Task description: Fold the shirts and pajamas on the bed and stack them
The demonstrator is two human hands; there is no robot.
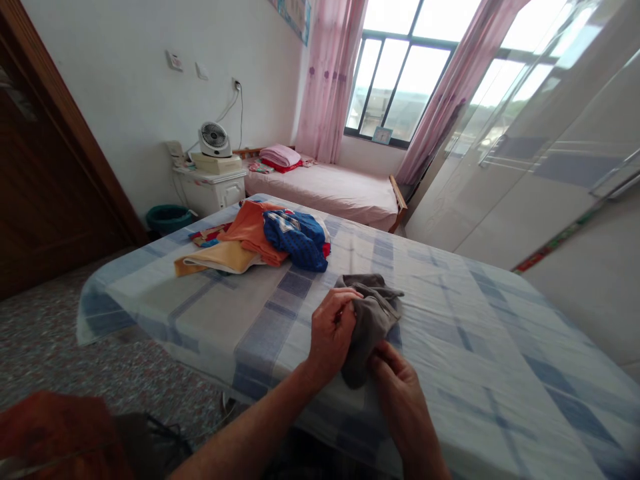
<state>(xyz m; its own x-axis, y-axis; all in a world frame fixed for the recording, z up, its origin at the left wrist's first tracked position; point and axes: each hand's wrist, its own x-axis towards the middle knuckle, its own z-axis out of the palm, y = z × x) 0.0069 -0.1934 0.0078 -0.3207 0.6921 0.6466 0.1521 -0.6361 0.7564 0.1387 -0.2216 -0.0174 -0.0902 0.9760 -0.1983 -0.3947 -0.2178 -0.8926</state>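
Note:
A crumpled grey cloth garment point(373, 320) is between my hands at the near part of the table, partly raised and partly lying on the tablecloth; what kind of garment it is I cannot tell. My left hand point(333, 330) pinches its left upper edge between thumb and fingers. Lower down, my right hand point(397, 383) grips the garment's right lower edge with closed fingertips. Beyond my left hand lies a loose pile of clothes: a blue patterned garment point(300, 237), an orange one point(253, 230) and a yellow one point(220, 257).
A blue-and-white checked tablecloth point(280, 333) covers the table and hangs over its edges. Behind stand a pink-covered bed point(330, 190) and a white nightstand point(215, 190) bearing a fan point(215, 138). A green bin point(167, 219) is on the floor, left. Glossy cabinets point(500, 180) line the right.

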